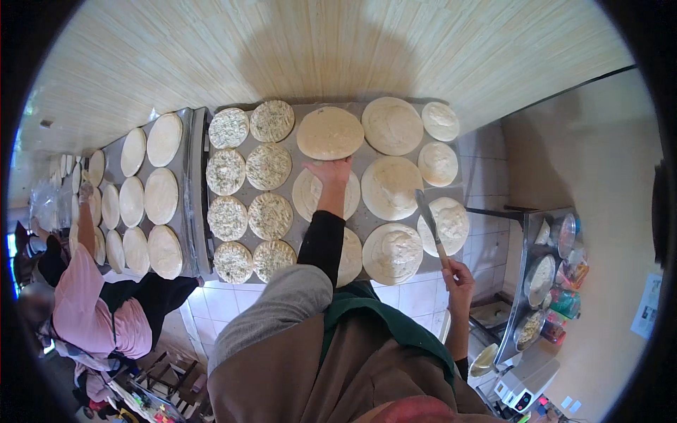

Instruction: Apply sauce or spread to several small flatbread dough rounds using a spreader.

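My left hand (pixel 332 170) is at the near edge of a large flat dough round (pixel 330 132) near the table's far side; its fingers are hidden under the dough. Beneath my left forearm lies another round (pixel 304 195) with a pale topping. My right hand (pixel 458 277) grips the handle of a metal spatula (pixel 429 219), whose blade points away over the rounds at the right. Beside it are large rounds with mounds of pale spread (pixel 394 254) and smaller rounds (pixel 438 164). Rounds covered with a green-flecked white topping (pixel 270 166) fill the table's left part.
The grey table (pixel 285 100) meets a wall at its far side. Left of it, a second table (pixel 185 137) holds plain dough rounds, with a co-worker (pixel 100 312) reaching over it. At the right, a metal side table (pixel 513 317) holds bowls (pixel 539 280) and bottles, near a scale (pixel 521 391).
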A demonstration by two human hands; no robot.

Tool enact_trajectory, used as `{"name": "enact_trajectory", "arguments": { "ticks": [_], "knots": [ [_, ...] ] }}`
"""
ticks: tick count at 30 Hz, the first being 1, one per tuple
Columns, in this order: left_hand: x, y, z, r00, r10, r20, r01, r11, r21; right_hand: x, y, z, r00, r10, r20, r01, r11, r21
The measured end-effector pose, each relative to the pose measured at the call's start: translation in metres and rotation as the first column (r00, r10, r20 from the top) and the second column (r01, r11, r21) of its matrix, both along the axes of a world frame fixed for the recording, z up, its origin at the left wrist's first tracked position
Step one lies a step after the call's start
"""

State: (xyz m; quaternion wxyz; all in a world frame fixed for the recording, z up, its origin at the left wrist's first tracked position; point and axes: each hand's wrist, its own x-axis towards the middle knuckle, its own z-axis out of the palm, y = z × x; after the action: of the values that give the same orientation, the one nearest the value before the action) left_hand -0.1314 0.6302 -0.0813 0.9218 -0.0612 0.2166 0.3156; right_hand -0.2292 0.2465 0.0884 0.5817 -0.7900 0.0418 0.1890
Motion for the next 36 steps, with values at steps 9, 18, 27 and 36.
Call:
{"name": "enact_trajectory", "arguments": {
  "ticks": [9, 18, 27, 36],
  "knots": [
    [0.047, 0.018, -0.008, 0.975, 0.133, -0.176, -0.158, 0.978, -0.136, 0.039, 0.019, 0.020, 0.998, 0.047, 0.052, -0.046, 0.999, -0.013],
    [0.056, 0.052, -0.041, 0.822, -0.104, -0.561, 0.022, 0.988, -0.152, 0.050, 0.020, 0.037, 0.961, 0.150, 0.231, -0.104, 0.974, -0.201],
    [0.045, 0.047, 0.008, 0.890, -0.025, -0.455, -0.127, 0.945, -0.301, 0.047, 0.029, 0.047, 0.967, 0.106, 0.230, -0.056, 0.975, -0.216],
    [0.003, 0.028, 0.014, 0.875, -0.016, -0.485, -0.036, 0.995, -0.097, 0.034, 0.029, 0.047, 0.957, 0.144, 0.254, -0.086, 0.971, -0.224]
  ]
}}
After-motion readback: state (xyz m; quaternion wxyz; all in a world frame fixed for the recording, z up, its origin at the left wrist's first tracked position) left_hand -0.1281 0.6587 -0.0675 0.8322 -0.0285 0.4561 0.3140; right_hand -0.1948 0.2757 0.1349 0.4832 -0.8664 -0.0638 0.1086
